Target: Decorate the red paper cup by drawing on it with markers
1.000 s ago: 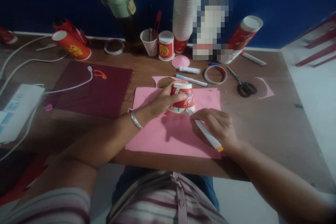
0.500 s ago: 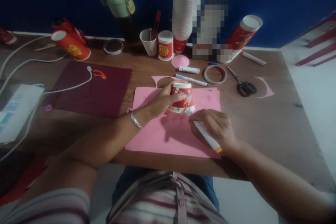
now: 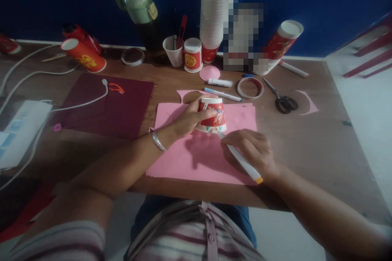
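A red and white paper cup (image 3: 212, 115) is in my left hand (image 3: 191, 116), upside down with its wider rim towards me. My thumb lies across its side, and the other fingers are mostly hidden behind it. Small green and other coloured marks run along the white band near the rim. My right hand (image 3: 251, 149) is closed around a white marker pen (image 3: 243, 163) with a yellow end, its tip at the cup's lower edge. Below both hands lie pink paper sheets (image 3: 183, 163).
Along the back stand a tall stack of paper cups (image 3: 211, 12), a pen cup (image 3: 174, 52) and a green-topped bottle (image 3: 139, 8). Scissors (image 3: 284, 104), a tape roll (image 3: 250, 88) and a blue-capped marker (image 3: 223, 94) lie beyond the paper. White cables (image 3: 33, 71) cross the left side.
The marker's yellow end has shifted slightly right and down, with its tip still at the cup's edge. The left hand keeps its hold, and the whole view has shifted a little.
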{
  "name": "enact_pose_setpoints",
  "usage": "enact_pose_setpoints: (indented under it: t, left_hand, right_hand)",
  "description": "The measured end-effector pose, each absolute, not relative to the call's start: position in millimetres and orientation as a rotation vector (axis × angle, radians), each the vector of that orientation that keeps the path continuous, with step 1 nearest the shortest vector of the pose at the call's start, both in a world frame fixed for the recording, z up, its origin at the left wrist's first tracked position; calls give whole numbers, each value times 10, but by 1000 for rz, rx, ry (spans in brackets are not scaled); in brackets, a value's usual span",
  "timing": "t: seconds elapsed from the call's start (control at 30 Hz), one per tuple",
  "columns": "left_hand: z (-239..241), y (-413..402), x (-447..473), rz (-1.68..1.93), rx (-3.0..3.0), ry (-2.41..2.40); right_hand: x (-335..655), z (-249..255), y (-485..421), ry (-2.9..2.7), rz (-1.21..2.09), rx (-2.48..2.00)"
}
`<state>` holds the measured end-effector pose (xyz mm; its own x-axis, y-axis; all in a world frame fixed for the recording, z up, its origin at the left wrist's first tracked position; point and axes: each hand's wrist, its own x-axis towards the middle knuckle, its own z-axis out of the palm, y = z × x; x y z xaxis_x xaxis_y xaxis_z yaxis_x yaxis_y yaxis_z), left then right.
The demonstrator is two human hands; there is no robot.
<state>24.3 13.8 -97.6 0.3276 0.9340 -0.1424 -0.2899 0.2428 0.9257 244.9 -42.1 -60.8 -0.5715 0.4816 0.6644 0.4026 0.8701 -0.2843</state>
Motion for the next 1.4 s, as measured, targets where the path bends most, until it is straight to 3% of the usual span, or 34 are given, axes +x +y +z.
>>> enact_pose_setpoints:
  t: [0.17, 0.43, 0.63, 1.03, 1.4]
  left_hand:
    - [-883, 112, 233, 960, 936, 827]
    - [-857, 115, 234, 1049, 872, 691]
    - [-864, 134, 206, 986, 863, 656]
    - [-912, 80, 211, 901, 801, 692]
    - [-911, 130, 194, 1044, 730, 523]
  right_hand:
    - [2480, -551, -402, -2275, 137, -448]
    - [2531, -639, -366, -2267, 110, -598]
    - [2500, -782, -322, -2224, -34, -790]
    - [2500, -593, -293, -2374, -496, -449]
    - [2478, -892, -256, -2092, 245, -840]
